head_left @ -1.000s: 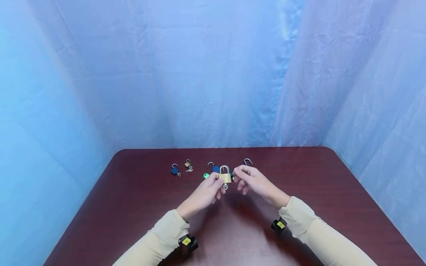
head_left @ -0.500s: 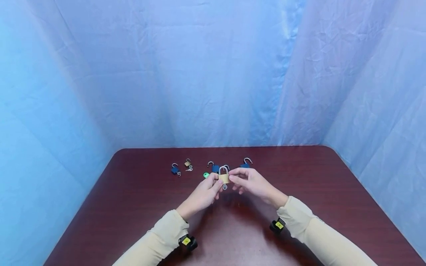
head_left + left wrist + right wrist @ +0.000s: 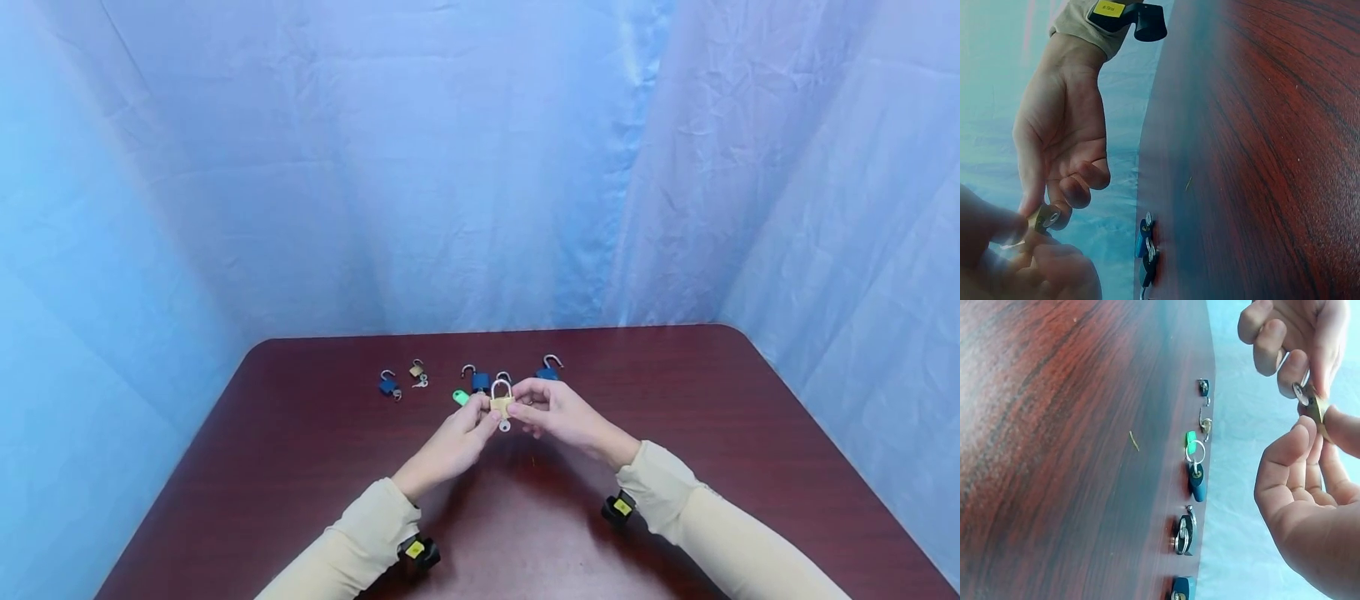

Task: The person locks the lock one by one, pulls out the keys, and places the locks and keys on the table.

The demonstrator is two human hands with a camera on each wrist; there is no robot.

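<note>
We had the brass padlock (image 3: pixel 501 402) up off the worktop (image 3: pixel 675 433), with a key sticking out underneath. Left hand (image 3: pixel 452 446) fingers pinched its body, right hand (image 3: pixel 558 412) fingers pinched the other side. Just behind the padlock sat the blue padlocks (image 3: pixel 480 380) and a green key (image 3: pixel 460 397).

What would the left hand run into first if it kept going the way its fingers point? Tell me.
The left hand points up and away toward the brass padlock it already pinches together with the right hand. Beyond it probably lies the blue padlock on the table, though depth is unclear.
</note>
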